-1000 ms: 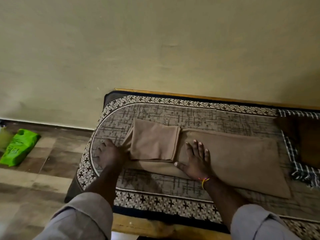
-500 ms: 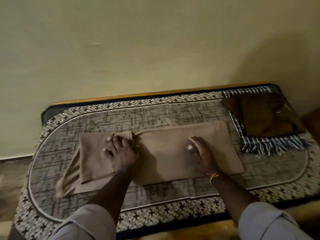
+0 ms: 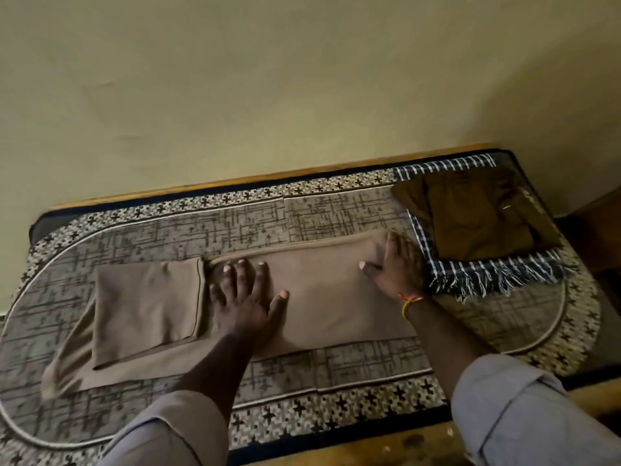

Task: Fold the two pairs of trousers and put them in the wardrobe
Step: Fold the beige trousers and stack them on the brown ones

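Observation:
A light brown pair of trousers [image 3: 322,297] lies lengthwise on the patterned bed cover [image 3: 235,227], its left end doubled back into a flap [image 3: 148,304]. My left hand [image 3: 247,294] rests flat on the trousers just right of that flap, fingers spread. At the trousers' right end my right hand [image 3: 395,267] lies flat with its fingers pointing away, beside the checked cloth. A darker brown pair of trousers [image 3: 484,216], folded, sits at the bed's far right.
A dark checked cloth with a white fringe [image 3: 487,275] lies under the darker trousers. The bed stands against a plain yellowish wall [image 3: 302,95]; its wooden frame [image 3: 403,442] runs along the near edge.
My left hand let go of the flap's edge and moved right to lie flat on the trousers. My right hand slid right to the trousers' end.

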